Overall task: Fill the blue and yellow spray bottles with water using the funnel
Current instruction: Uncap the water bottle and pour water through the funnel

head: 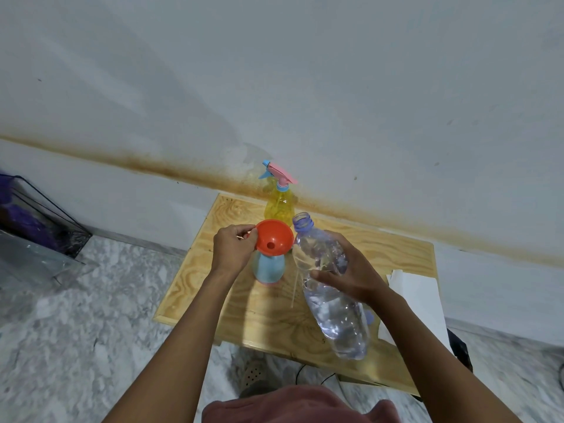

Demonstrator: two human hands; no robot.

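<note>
1 water bottle (pixel 341 328), clear and uncapped, is tilted above the table (pixel 195 288). The right hand (pixel 351 279) grips its middle, fingers curled round it. The bottle's neck is just beside the funnel (pixel 274 239) rim. The left hand (pixel 232 248) pinches the orange funnel's tab between thumb and fingers. The funnel sits in the neck of the blue bottle (pixel 268 268), which stands upright mid-table. Behind it, the yellow bottle (pixel 279 209) stands near the wall (pixel 305 87), spray head (pixel 279 172) fitted.
</note>
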